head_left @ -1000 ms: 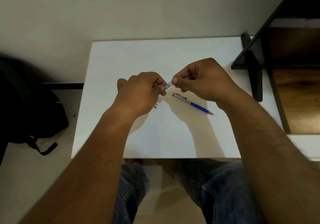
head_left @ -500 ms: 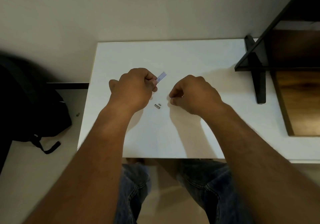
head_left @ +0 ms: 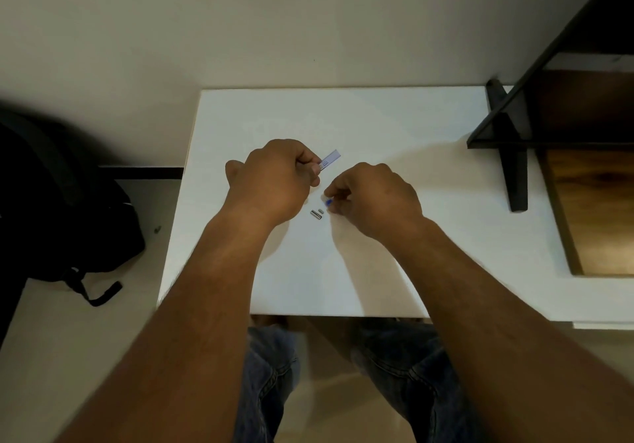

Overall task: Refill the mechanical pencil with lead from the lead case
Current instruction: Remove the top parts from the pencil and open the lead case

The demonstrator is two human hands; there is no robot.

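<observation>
The small flat translucent lead case (head_left: 330,158), at frame centre over the white table (head_left: 377,123), runs lower left to upper right, free end jutting beyond the closed left hand (head_left: 274,181) pinching it. The right hand (head_left: 374,199), curled, pinches a blue bit (head_left: 328,202); two small metal pencil parts (head_left: 317,214) lie between the hands.

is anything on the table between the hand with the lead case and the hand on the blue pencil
Nothing blocks the way. The left hand holds the lead case above the white table; the right hand pinches the blue pencil. Two small metal pieces lie just below the gap.
</observation>
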